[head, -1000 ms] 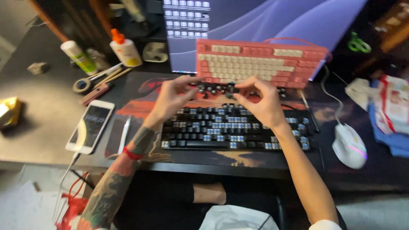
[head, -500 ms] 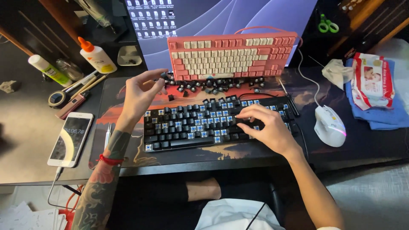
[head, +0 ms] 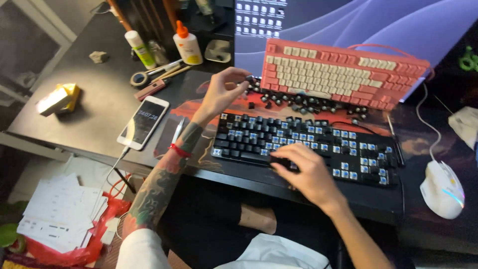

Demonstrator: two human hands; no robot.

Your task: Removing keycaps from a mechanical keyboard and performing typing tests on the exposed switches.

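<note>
We log a black keyboard [head: 308, 147], partly stripped of caps, lying on the desk mat [head: 199, 107]. Left hand [head: 224, 92] pinches one black keycap [head: 249, 78] over the loose keycaps [head: 303, 102]. Right hand [head: 306, 172] rests, fingers spread flat, on the keyboard's front row. Behind leans a pink keyboard [head: 343, 74].

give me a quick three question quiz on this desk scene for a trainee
1. True or false: the pink keyboard leans tilted behind the black keyboard.
2. Which hand rests on the black keyboard's front edge? A) left hand B) right hand C) neither
3. Fill in: the left hand pinches a small dark ____ above the loose pile of keycaps.

Key
1. True.
2. B: the right hand presses down near the bottom row, where several blue switches show bare.
3. Keycap. The white phone lies to the left and the white mouse to the right, neither touched.
</note>
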